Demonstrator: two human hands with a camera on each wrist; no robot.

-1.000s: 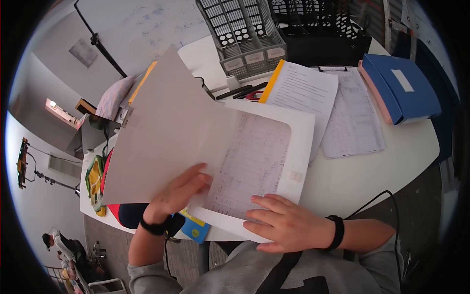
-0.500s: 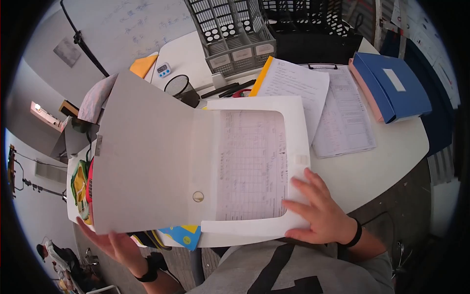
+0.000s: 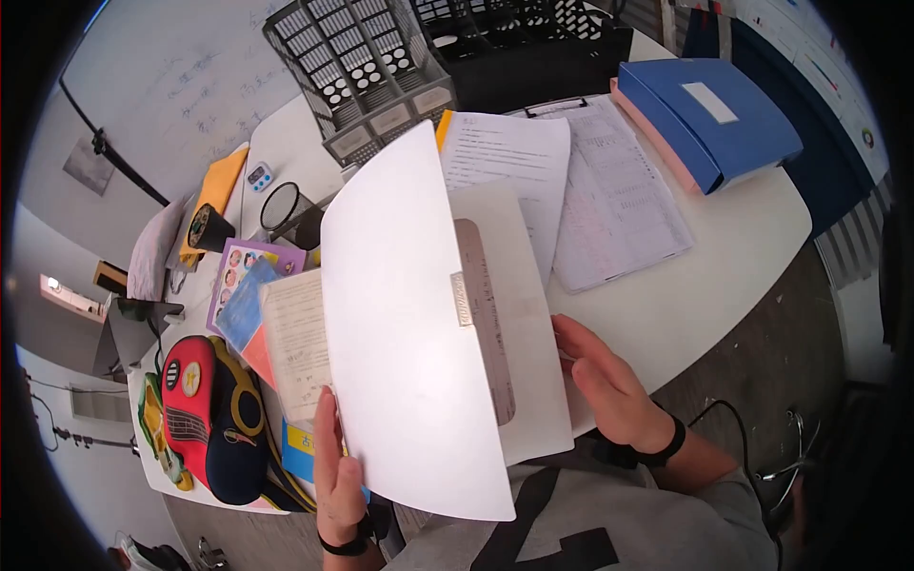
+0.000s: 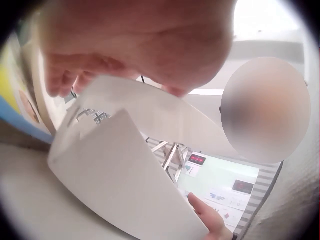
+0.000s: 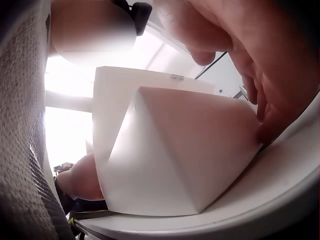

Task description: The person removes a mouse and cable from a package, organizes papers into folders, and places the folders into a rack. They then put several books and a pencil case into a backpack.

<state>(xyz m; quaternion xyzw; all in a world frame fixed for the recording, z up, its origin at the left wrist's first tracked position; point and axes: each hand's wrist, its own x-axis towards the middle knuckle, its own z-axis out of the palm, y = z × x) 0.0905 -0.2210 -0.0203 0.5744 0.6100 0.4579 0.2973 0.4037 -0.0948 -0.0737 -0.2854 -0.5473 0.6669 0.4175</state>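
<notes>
A white document box [image 3: 533, 333] lies tilted on the table in front of the person. Its wide lid [image 3: 409, 352] stands raised, part folded over the box, with a small fastener patch [image 3: 461, 300] near the lid's edge. Written sheets [image 3: 487, 333] show inside through the gap. The left hand [image 3: 338, 481] is at the lid's lower left side, fingers straight and touching its outer face. At the box's right side is the right hand [image 3: 614, 390], with fairly straight fingers against the edge. In the right wrist view, the fingertips [image 5: 270, 132] reach the box's side wall.
To the right lie clipped papers [image 3: 619, 209] and a blue file box [image 3: 709, 109]. A grey file rack [image 3: 381, 119] stands behind. On the left are a red pencil case [image 3: 195, 400], a plastic-covered sheet [image 3: 295, 343], a mesh pen cup [image 3: 297, 219] and a small timer [image 3: 259, 176].
The lid, laid out to the left half a second ago, has swung up and rightward over the box. The left hand rose with it. The right hand moved from the box's corner to its right side.
</notes>
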